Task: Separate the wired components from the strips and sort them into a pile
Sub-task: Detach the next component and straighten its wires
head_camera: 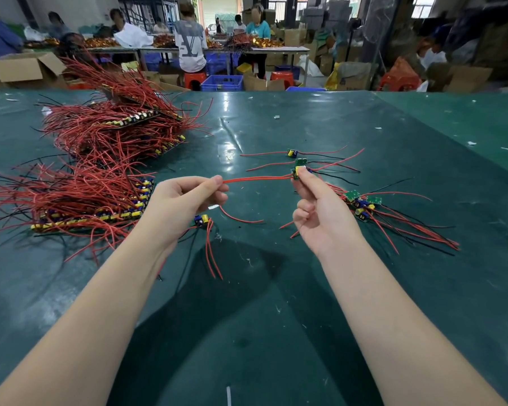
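Both hands up over the green table (276, 288), one component stretched between them. Right hand (317, 212) pinches the small board (297, 172) at thumb and forefinger, other fingers curled in. Left hand (188, 200) grips the board's two red wires (258, 179) — fingers closed round the wire ends, wires running near level across the gap.

Pile (364, 205) sits just right of the right hand: several green boards with yellow and blue parts, red and black leads fanning out to the right. Two more loose components (292, 153) lie flat just beyond the held board, wires spread both ways. One single component (201, 221) lies on the table below the left hand, its red leads trailing toward the person.

Strips (94, 213) still full — a stack at far left with rows of yellow and blue parts and a mess of red wire. A second, taller heap (123, 124) sits behind it.

Background: other people at a long bench (188, 49), blue crates (222, 82), red stools, cardboard boxes.
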